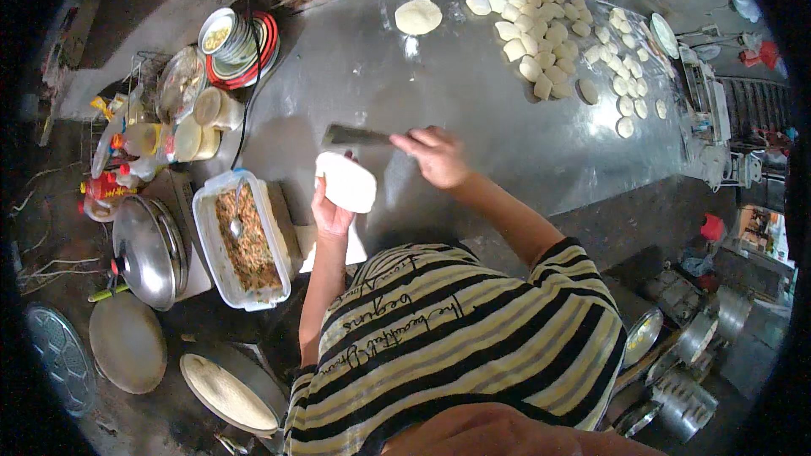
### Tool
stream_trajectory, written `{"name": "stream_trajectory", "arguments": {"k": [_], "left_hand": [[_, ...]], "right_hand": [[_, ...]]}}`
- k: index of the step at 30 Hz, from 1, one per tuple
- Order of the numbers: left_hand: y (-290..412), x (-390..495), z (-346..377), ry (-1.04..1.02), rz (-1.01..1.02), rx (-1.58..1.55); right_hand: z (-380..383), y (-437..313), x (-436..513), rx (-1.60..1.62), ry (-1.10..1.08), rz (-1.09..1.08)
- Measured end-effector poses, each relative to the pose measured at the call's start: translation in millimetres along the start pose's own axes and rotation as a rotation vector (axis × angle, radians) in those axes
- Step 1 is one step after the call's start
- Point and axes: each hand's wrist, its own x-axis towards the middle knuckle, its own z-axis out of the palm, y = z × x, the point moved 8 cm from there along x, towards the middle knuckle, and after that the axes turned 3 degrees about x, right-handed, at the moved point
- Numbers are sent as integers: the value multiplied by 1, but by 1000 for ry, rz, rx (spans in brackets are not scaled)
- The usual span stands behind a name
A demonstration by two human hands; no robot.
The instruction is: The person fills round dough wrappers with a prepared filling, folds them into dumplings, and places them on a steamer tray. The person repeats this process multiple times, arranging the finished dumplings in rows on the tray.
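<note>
A flat white piece of dough (347,183) lies across my left hand (334,215), thumb at its edge and fingers mostly hidden beneath. My right hand (437,157) grips the end of a flat spatula (356,135). The spatula's dark, wide blade points left, just above the dough in the picture; I cannot tell whether they touch. Left of my left hand stands a clear plastic tub (204,228) of minced filling (253,253). A metal spoon (236,225) rests in that filling.
Many small dough pieces (548,38) lie on the metal worktop (355,63), with a flattened dough round (418,16) farther left. A black cable (249,107) crosses near stacked bowls (234,38). Jars (188,138) and a lidded pan (144,253) crowd the left side.
</note>
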Motion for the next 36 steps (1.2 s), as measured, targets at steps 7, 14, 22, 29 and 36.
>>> {"name": "stream_trajectory", "arguments": {"k": [7, 14, 22, 29, 36], "left_hand": [[3, 5, 31, 100, -75, -64], [18, -11, 44, 171, -39, -45], [58, -60, 52, 300, 109, 105], [75, -100, 48, 212, 81, 130], [107, -151, 63, 67, 197, 1513]], "right_hand": [[41, 214, -53, 1065, 277, 1327], [118, 322, 61, 1176, 295, 1237], [114, 231, 44, 1134, 274, 878], [163, 67, -48, 1286, -19, 914], [160, -157, 1, 1784, -382, 758]]}}
